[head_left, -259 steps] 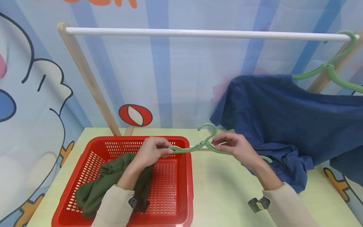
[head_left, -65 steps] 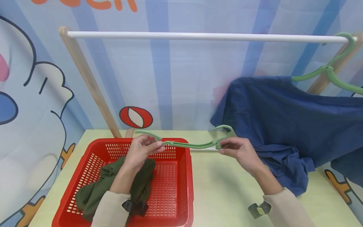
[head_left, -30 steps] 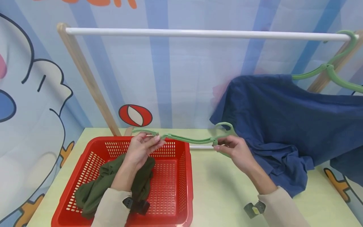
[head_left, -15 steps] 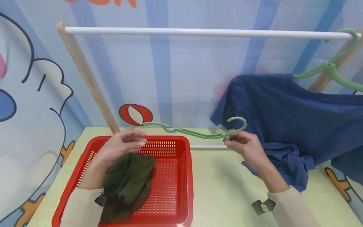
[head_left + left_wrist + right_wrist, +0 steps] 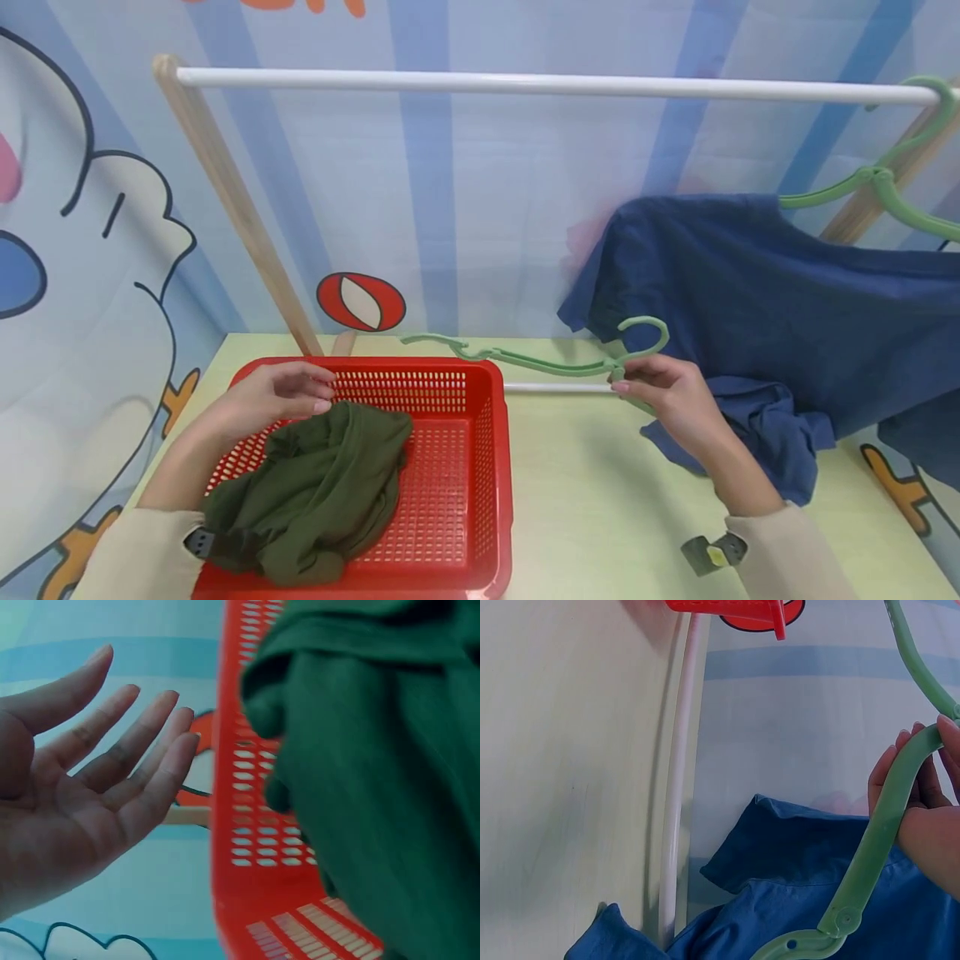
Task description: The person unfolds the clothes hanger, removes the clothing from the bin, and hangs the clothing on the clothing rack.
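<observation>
Bright, even head view, soft shadow on the table; dimmer wrist views.

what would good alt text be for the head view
A person's right hand holds a green hanger near its hook, while the empty left hand is near a red basket holding dark green cloth. At right, a blue garment hangs on another hanger from a white rail.

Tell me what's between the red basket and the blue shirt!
The head view shows tabletop and the white lower bar there, with the green hanger held above.
</observation>
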The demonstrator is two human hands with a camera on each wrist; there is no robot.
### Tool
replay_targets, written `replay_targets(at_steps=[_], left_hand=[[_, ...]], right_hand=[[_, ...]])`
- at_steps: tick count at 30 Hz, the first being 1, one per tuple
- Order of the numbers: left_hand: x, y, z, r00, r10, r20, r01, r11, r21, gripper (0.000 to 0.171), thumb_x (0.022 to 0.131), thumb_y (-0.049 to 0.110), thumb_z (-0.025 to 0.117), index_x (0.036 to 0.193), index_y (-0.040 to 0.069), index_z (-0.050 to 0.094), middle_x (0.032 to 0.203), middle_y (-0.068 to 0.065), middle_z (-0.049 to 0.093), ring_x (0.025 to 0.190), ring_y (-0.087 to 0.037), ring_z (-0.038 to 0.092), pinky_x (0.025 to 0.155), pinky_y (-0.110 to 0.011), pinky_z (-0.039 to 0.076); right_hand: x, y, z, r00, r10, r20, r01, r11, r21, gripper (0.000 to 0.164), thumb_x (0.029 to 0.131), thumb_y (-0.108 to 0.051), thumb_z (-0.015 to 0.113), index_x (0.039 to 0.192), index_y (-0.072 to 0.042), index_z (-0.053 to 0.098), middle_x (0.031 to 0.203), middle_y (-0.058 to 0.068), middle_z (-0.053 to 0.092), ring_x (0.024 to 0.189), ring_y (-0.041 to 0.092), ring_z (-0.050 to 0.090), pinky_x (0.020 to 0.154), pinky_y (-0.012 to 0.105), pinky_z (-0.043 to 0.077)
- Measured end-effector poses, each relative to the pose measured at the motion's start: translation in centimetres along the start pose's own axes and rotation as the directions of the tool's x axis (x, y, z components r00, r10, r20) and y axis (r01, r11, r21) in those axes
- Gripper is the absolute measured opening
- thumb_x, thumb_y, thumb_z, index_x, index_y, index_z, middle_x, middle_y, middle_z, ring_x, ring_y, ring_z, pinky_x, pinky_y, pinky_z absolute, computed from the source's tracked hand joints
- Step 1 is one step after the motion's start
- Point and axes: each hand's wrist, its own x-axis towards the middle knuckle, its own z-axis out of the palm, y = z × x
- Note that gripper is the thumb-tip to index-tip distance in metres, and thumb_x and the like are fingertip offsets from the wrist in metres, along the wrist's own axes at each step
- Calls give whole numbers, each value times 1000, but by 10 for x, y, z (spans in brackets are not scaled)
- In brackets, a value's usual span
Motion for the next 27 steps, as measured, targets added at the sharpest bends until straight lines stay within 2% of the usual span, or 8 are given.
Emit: replay_targets(at_steps=[4, 10, 17, 20, 27], left_hand=[[7, -10, -1, 998, -22, 53, 22, 1000, 3, 43, 85, 14, 65, 119, -8, 50, 104, -17, 60, 91, -26, 59, 80, -38, 50], [18, -21, 0, 994, -60, 87, 54, 997, 63, 42, 84, 11, 65, 118, -10, 50, 99, -13, 60, 88, -24, 59, 78, -38, 51], [24, -28, 8, 992, -90, 83, 77, 987, 143, 44, 81, 15, 68, 115, -9, 52, 98, -14, 56, 87, -25, 51, 73, -37, 50], [26, -31, 10, 993, -72, 97, 58, 989, 133, 36, 82, 13, 68, 110, -6, 55, 91, -9, 56, 83, -23, 51, 72, -35, 47], [28, -30, 14, 991, 27, 134, -36, 997, 65, 20, 82, 9, 67, 94, -3, 57, 75, -5, 53, 71, -20, 48, 64, -34, 44]], right_hand=[[-1, 0, 0, 1000, 7, 10, -7, 1000, 1, 23, 80, -4, 68, 97, 9, 60, 86, -3, 66, 81, 11, 63, 71, 23, 51], [-2, 0, 0, 1000, 11, 10, -11, 1000, -19, 24, 80, -3, 68, 99, 10, 60, 86, -2, 66, 79, 12, 63, 69, 24, 51], [-4, 3, 1, 999, 42, 29, -42, 999, -17, 27, 80, -3, 68, 102, 11, 59, 88, 0, 65, 79, 11, 63, 70, 26, 51], [-4, 3, 1, 998, 45, 35, -44, 999, -7, 28, 80, -2, 67, 103, 12, 59, 88, 0, 65, 79, 11, 63, 70, 25, 51], [-5, 3, -1, 998, 46, 44, -47, 999, 9, 28, 81, 0, 66, 103, 14, 57, 86, -2, 65, 79, 13, 63, 70, 25, 52]])
